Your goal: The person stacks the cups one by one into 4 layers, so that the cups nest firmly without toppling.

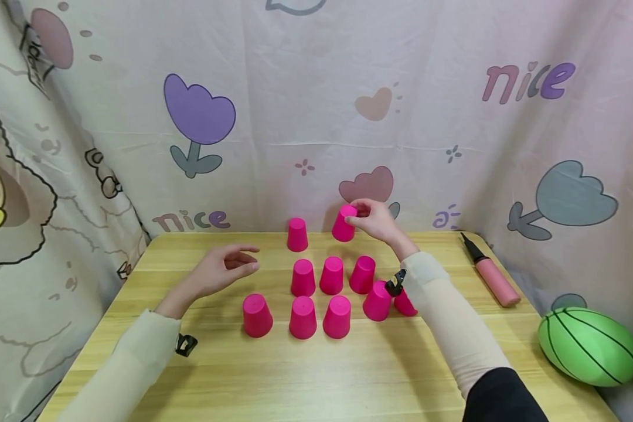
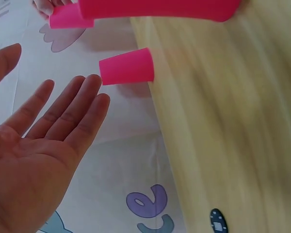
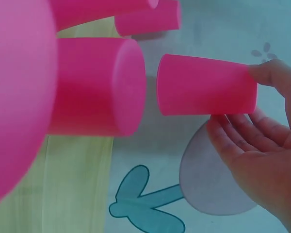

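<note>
My right hand (image 1: 374, 220) pinches an upside-down pink cup (image 1: 343, 224) near its closed end, at the table's back edge; the right wrist view shows thumb and fingers on either side of this held cup (image 3: 208, 86). Left of it another pink cup (image 1: 298, 235) stands alone at the back. My left hand (image 1: 223, 271) hovers at the left with fingers extended, touching nothing, above a front-left cup (image 1: 257, 315). A middle row of three cups, including one at its centre (image 1: 332, 275), stands in front of the held cup. Part of one cup (image 1: 405, 303) is hidden by my right sleeve.
More pink cups stand in the front row, including one near the centre (image 1: 303, 317). At the right lie a pink hand pump (image 1: 497, 282) with a black nozzle and a green ball (image 1: 589, 346) with black lines. A printed curtain (image 1: 306, 117) hangs behind the wooden table (image 1: 295, 381).
</note>
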